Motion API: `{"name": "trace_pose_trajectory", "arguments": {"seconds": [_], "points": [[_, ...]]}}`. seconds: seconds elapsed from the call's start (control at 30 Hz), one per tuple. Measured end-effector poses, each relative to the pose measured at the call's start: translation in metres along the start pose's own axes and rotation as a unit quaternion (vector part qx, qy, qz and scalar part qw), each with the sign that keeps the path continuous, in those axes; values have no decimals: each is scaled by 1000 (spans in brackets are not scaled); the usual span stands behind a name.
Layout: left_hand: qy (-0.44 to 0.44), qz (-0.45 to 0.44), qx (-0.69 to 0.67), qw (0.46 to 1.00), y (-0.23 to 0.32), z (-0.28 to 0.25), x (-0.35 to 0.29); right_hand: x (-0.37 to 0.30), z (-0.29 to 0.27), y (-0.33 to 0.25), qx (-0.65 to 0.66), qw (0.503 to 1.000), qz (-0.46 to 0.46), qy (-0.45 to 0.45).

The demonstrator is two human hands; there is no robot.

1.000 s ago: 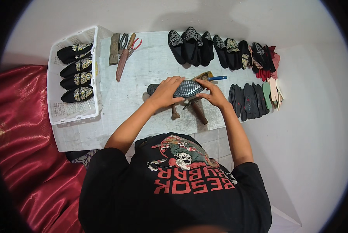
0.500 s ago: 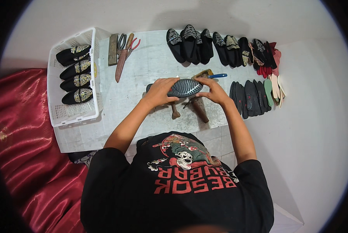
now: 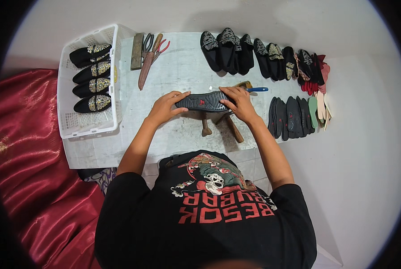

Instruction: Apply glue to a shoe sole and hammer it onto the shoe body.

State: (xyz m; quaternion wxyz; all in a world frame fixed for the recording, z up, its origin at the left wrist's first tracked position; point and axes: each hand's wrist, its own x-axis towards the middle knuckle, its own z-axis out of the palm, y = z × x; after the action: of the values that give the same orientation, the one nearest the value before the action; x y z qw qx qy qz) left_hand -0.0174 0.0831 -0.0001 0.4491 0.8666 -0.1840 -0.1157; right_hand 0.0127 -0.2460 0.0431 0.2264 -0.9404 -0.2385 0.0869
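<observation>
A black shoe sole [image 3: 198, 102] with a ridged tread and a small red mark lies crosswise between my hands, tread side up, just above the table. My left hand [image 3: 165, 107] grips its left end, fingers on the far edge and thumb on the near one. Around the right end my right hand [image 3: 240, 105] is closed, its thumb across the tread. Whether an upper is attached beneath is hidden. Below the sole, a wooden handle [image 3: 206, 126] and a hammer-like tool [image 3: 234, 130] lie on the table. Beyond my right hand is a blue-handled brush [image 3: 257, 89].
A white plastic basket [image 3: 115, 80] with black, glittery shoes stands at the left. Pliers [image 3: 163, 46], a sheathed knife [image 3: 146, 71] and a flat block [image 3: 137, 51] lie near it. Several slip-on shoes [image 3: 210, 51] line the back; black soles [image 3: 293, 117] stand at the right of the table [image 3: 160, 143].
My left hand has slid left to the sole's end, uncovering the red mark. My right hand has closed further over the right end. The whole view has shifted slightly.
</observation>
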Motion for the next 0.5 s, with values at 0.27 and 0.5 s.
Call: {"name": "trace_pose_trajectory", "arguments": {"seconds": [0.27,0.5], "points": [[97,112,125,981,11,-1,12,-12,1,6,48,996,-20,68],[76,176,54,980,54,36,56,-93,71,58,220,890,315,245]]}}
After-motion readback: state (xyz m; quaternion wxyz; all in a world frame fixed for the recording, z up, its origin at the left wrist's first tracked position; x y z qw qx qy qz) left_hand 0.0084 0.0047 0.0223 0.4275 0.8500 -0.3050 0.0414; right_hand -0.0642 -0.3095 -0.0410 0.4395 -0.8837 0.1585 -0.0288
